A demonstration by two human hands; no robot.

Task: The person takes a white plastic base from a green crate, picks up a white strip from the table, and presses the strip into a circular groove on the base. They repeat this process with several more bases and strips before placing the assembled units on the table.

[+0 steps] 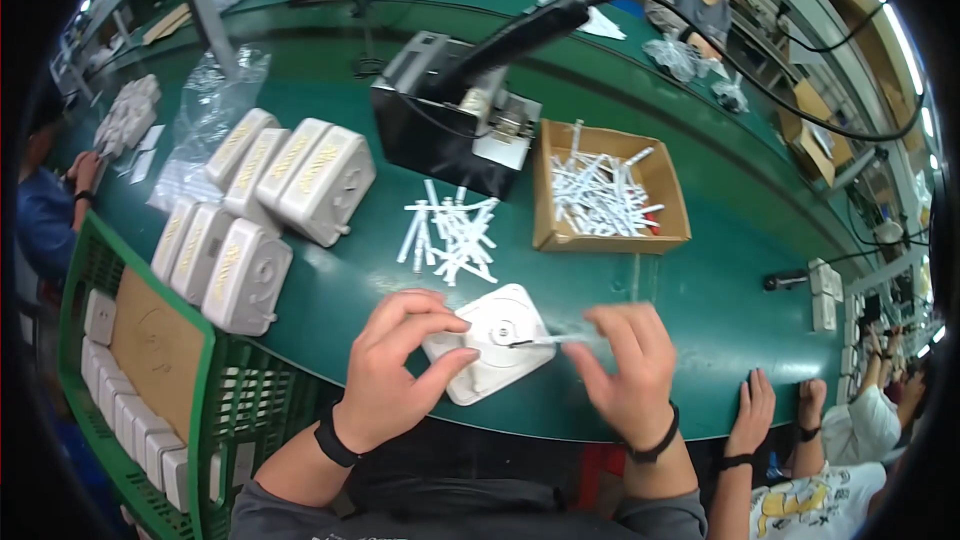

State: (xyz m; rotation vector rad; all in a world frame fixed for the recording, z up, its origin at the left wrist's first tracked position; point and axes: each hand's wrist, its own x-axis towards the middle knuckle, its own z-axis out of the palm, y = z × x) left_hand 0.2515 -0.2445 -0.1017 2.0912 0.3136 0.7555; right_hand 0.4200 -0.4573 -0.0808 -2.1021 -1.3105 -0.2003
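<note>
A white, rounded-square plastic housing (512, 360) lies on the green table right in front of me, with a round recess at its middle. My left hand (400, 355) grips its left side, thumb and fingers curled at the edge. To its right, my right hand (632, 365) pinches a thin white strip (565, 339), smeared by motion. A small dark tip (520, 344) at the strip's end reaches over the recess. Beyond the housing lies a loose pile of similar white strips (455, 235).
A cardboard box (612, 242) full of white strips stands behind my right hand, beside a black-and-metal machine (440, 120). Stacked white housings (250, 270) stand at left, above a green crate (200, 380). Another person's hands (752, 415) rest at the table's right edge.
</note>
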